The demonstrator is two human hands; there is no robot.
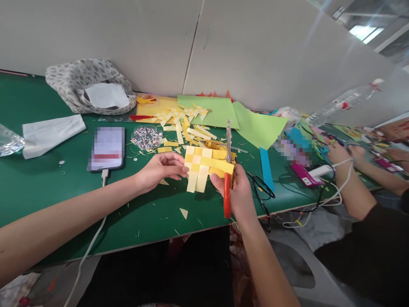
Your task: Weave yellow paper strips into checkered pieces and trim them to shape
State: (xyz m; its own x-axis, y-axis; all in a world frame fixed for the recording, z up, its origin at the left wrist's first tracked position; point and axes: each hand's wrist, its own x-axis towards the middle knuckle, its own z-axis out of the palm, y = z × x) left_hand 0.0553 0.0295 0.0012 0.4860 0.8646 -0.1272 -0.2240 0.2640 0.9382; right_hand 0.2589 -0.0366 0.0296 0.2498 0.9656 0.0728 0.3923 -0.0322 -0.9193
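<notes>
A woven piece of yellow and cream paper strips is held up just above the green table. My left hand pinches its left edge between thumb and fingers. On the other side, my right hand grips the loose yellow strip ends, its thumb in front. The same hand also carries scissors with orange handles, their blades pointing up and away from me. Behind the weave lie scattered cut strips and a finished-looking woven paper fish shape with a red tassel.
A charging phone and a round box of small beads lie to the left. Green paper sheets and a blue strip are at right. Black cable loops near the edge. A co-worker's hands work beyond a power strip.
</notes>
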